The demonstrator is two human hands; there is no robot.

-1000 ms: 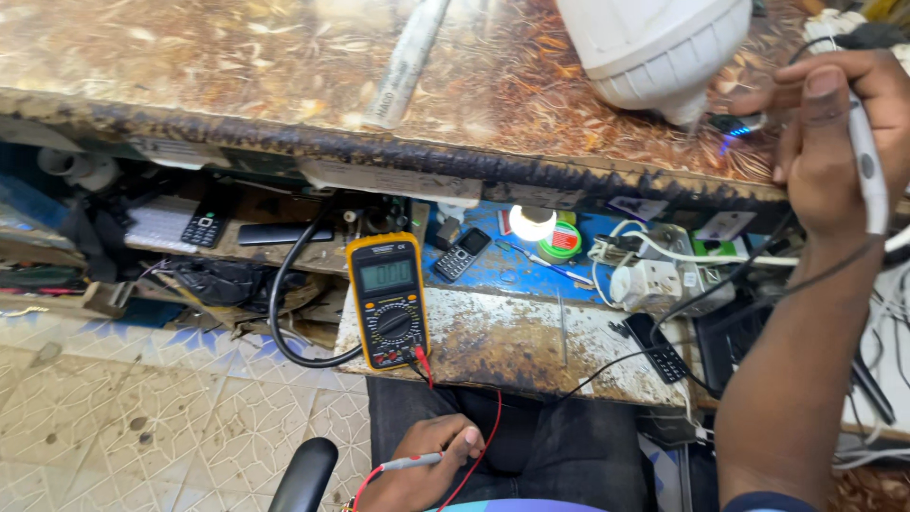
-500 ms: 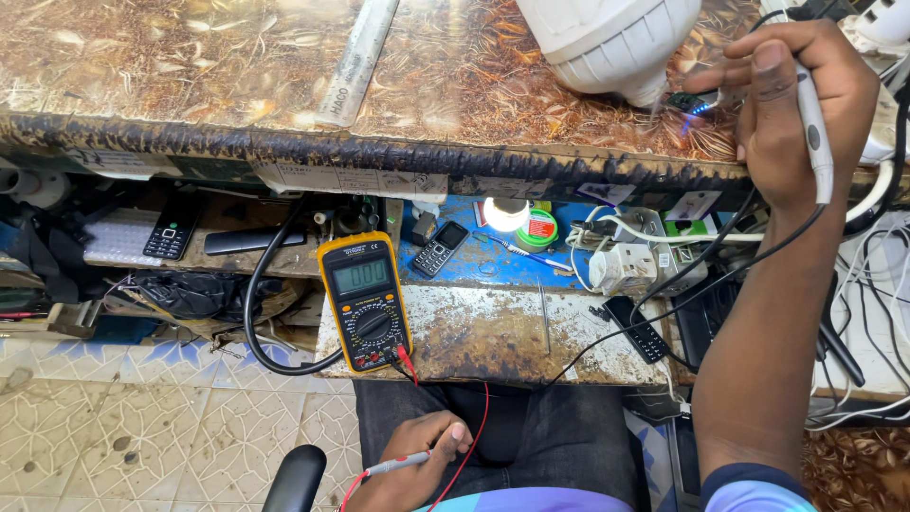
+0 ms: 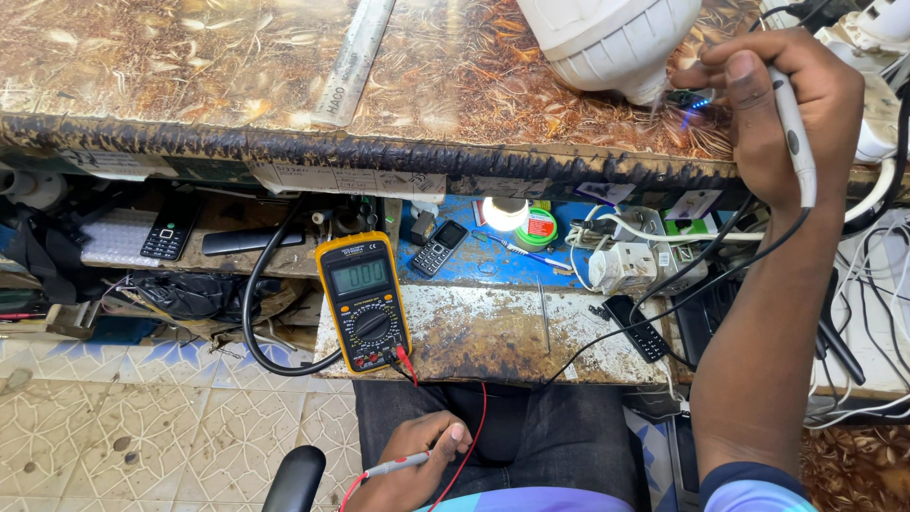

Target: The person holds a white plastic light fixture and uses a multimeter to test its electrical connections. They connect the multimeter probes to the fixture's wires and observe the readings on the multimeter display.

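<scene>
My right hand point(image 3: 773, 114) grips a white pen-shaped soldering iron point(image 3: 794, 133) by the desk's point(image 3: 190, 76) front edge — my left hand point(image 3: 412, 465) pinches a red-wired probe point(image 3: 398, 465) in my lap.

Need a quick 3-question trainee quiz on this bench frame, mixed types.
1. True or false: the right hand holds a soldering iron near the white bulb.
2. Which hand holds the red probe?
3. The multimeter lies: A) on the floor, B) on the lower shelf, C) on the lap.

Key: 1 true; 2 left hand; 3 B.
</scene>
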